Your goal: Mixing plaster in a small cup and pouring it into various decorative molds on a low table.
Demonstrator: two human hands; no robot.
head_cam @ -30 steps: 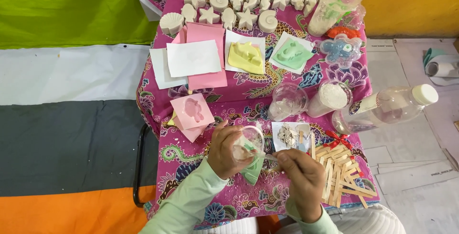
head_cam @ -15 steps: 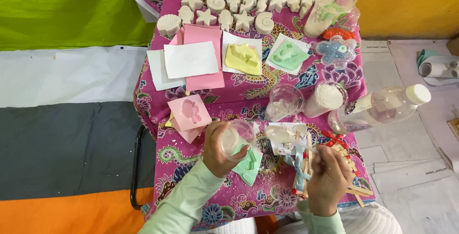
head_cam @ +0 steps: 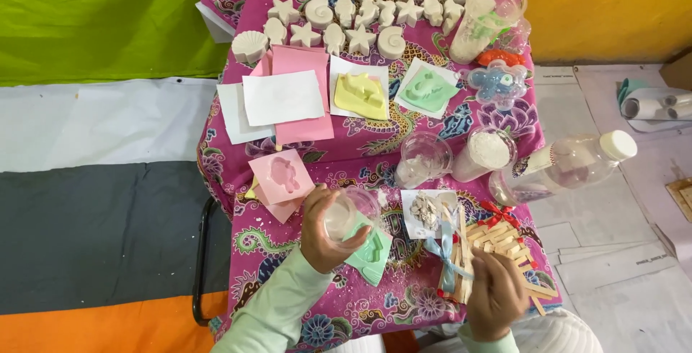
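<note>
The right hand has left the cup and now pinches a wooden stick from the stick pile; the left hand still grips the clear plastic cup, tilted above the green mould just beyond its fingertips; stirring seems paused.

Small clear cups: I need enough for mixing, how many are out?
3: held cup in the left hand, nearly empty cup mid-table, powder-filled cup beside it. None seem hidden.
</note>
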